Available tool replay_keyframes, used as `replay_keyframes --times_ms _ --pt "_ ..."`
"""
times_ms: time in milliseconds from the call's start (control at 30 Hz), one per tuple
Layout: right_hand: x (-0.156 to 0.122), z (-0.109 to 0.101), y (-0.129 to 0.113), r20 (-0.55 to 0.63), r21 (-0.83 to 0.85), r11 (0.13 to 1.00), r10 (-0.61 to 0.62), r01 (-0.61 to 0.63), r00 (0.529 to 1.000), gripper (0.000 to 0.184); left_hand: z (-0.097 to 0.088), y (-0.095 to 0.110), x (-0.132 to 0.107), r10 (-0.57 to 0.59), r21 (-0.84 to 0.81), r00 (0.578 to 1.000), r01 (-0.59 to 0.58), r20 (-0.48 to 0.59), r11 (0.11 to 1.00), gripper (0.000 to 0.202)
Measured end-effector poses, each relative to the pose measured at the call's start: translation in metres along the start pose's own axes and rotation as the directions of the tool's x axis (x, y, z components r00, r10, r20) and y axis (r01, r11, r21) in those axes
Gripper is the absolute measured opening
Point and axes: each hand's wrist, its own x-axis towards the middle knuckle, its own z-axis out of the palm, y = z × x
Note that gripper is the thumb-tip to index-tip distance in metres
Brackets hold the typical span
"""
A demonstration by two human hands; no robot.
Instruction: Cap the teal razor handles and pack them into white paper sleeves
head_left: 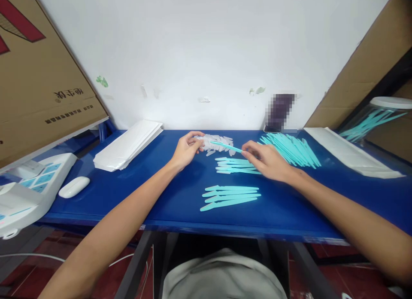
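My right hand (265, 159) pinches a turquoise eyebrow razor (230, 147) by its handle end, with the blade end pointing left over a heap of small clear plastic caps (222, 141). At the left edge of that heap is my left hand (188, 149), fingers curled and thumb closed against what looks like one clear cap, mostly hidden by the fingers. Below the right hand lies a row of turquoise razors (236, 166), partly covered by it. Closer to the front edge lies a second row of razors (230, 196). A larger pile of razors (289, 149) spreads right of my right hand.
On the blue table (180, 204) lie white packets (128, 144) at left and a long white sleeve (354, 153) at right. A white earbud case (74, 187) and a white device (38, 187) sit left. A phone (280, 112) leans against the wall. A jar (373, 118) holds razors.
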Motion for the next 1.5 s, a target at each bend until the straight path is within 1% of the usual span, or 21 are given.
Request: replay_keyframes --times_ms 67,100,167,267,333,433,500,600,667,800,867,900,1000,1067,1133,1200,1300,1400,1500 --pt "-0.001 0.000 0.000 0.008 -0.005 1.000 0.001 -0.001 1.000 0.025 0.000 0.000 0.000 0.006 0.054 1.000 -0.005 -0.004 0.998 0.027" --pt "-0.001 0.000 0.000 0.009 -0.006 1.000 0.001 -0.001 1.000 0.025 0.000 -0.001 0.000 0.007 0.082 1.000 -0.007 -0.005 0.997 0.025" --pt "-0.001 -0.001 -0.001 0.005 -0.012 1.000 0.003 -0.003 1.000 0.024 -0.001 -0.002 0.000 0.018 0.131 1.000 -0.019 0.005 0.991 0.028" --pt "-0.001 -0.002 -0.002 0.003 -0.027 1.000 0.013 -0.013 1.000 0.024 -0.002 -0.005 0.000 0.040 0.211 0.998 -0.051 0.055 0.976 0.036" --pt "-0.001 -0.003 -0.002 0.007 -0.033 0.999 0.019 -0.019 1.000 0.024 -0.002 -0.007 -0.001 0.078 0.268 0.994 -0.097 0.082 0.959 0.037" --pt "0.000 -0.003 -0.003 0.007 -0.025 0.999 0.026 -0.026 1.000 0.026 -0.003 -0.006 -0.002 0.177 0.353 0.977 -0.208 0.116 0.912 0.033" --pt "0.000 -0.003 -0.003 0.011 -0.018 0.999 0.032 -0.032 0.999 0.027 -0.002 -0.004 -0.003 0.205 0.406 0.966 -0.251 0.155 0.879 0.031" --pt "0.000 -0.003 -0.003 0.018 -0.014 0.999 0.039 -0.038 0.999 0.028 -0.002 0.000 -0.006 0.197 0.436 0.962 -0.263 0.191 0.860 0.030" --pt "0.000 -0.003 -0.004 0.021 -0.012 0.999 0.041 -0.041 0.999 0.028 -0.001 0.001 -0.006 0.198 0.436 0.961 -0.265 0.193 0.860 0.028" --pt "0.000 -0.003 -0.005 0.019 -0.017 0.999 0.046 -0.046 0.999 0.028 -0.002 -0.001 -0.007 0.230 0.414 0.950 -0.301 0.213 0.859 0.027" --pt "0.000 -0.003 -0.004 0.019 -0.018 0.999 0.044 -0.044 0.999 0.028 -0.001 -0.001 -0.008 0.260 0.404 0.930 -0.349 0.258 0.846 0.028" --pt "-0.001 -0.003 -0.004 0.025 -0.015 0.999 0.042 -0.042 0.999 0.029 -0.001 0.000 -0.010 0.282 0.411 0.914 -0.386 0.293 0.826 0.028" --pt "-0.001 -0.002 -0.002 0.045 -0.002 0.999 0.035 -0.034 0.998 0.029 0.002 0.003 -0.015 0.340 0.454 0.849 -0.509 0.403 0.732 0.026" --pt "-0.001 -0.001 -0.001 0.039 0.008 0.999 0.030 -0.030 0.999 0.030 0.004 0.005 -0.016 0.355 0.471 0.824 -0.549 0.442 0.690 0.025" --pt "-0.001 -0.001 -0.001 0.032 0.017 1.000 0.024 -0.024 0.999 0.030 0.005 0.006 -0.017 0.364 0.474 0.825 -0.551 0.433 0.687 0.023" --pt "-0.001 -0.002 -0.001 0.048 0.018 1.000 0.020 -0.021 0.999 0.030 0.006 0.006 -0.016 0.374 0.466 0.837 -0.537 0.400 0.703 0.022" --pt "-0.002 -0.003 -0.003 0.106 0.017 1.000 0.003 -0.005 0.994 0.029 0.007 0.006 -0.015 0.368 0.433 0.856 -0.504 0.362 0.747 0.022" --pt "-0.003 -0.003 -0.006 0.180 0.020 0.999 -0.052 0.049 0.982 0.026 0.008 0.007 -0.017 0.351 0.403 0.868 -0.478 0.351 0.781 0.024" --pt "-0.004 -0.001 -0.010 0.199 -0.014 0.996 -0.086 0.091 0.976 0.025 0.008 0.007 -0.018 0.334 0.381 0.875 -0.459 0.350 0.803 0.023"
